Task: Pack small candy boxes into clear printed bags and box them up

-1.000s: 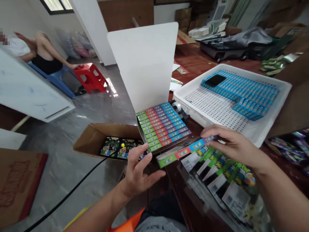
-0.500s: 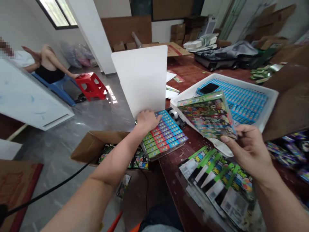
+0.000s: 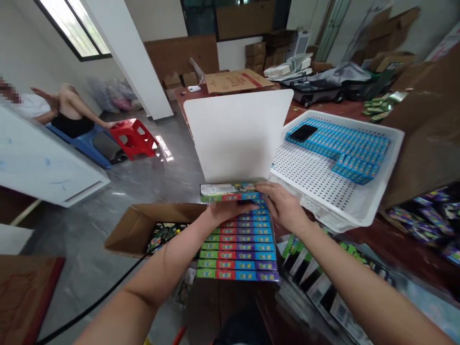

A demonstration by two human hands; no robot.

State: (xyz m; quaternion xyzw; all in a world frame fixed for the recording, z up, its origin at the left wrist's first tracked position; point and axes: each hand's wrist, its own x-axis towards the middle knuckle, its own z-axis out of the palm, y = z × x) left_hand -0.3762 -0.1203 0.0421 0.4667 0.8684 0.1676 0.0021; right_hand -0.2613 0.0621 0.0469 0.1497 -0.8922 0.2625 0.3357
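A row of flat printed packs [image 3: 237, 247] stands on edge, with green, red, blue and purple edges facing up. At its far end, one printed pack [image 3: 228, 196] sits higher than the others, in front of an upright white board [image 3: 239, 136]. My right hand [image 3: 283, 206] grips this pack by its right end. My left hand [image 3: 230, 211] lies across the row just below the raised pack, its visible digits stretched to the right; part of it is hidden. Beside my right forearm, clear-fronted printed bags [image 3: 309, 268] lie overlapped on the dark red table.
A white perforated tray [image 3: 305, 172] holds small blue boxes [image 3: 359, 143] and a black phone [image 3: 304, 132]. An open carton [image 3: 125, 227] with printed packs stands at the left. Purple packets [image 3: 427, 223] lie far right. Someone sits near a red stool [image 3: 132, 136].
My right hand has brought the printed pack from over the tray to the far end of the row. The row and white board now face me more squarely. My left hand remains at the row.
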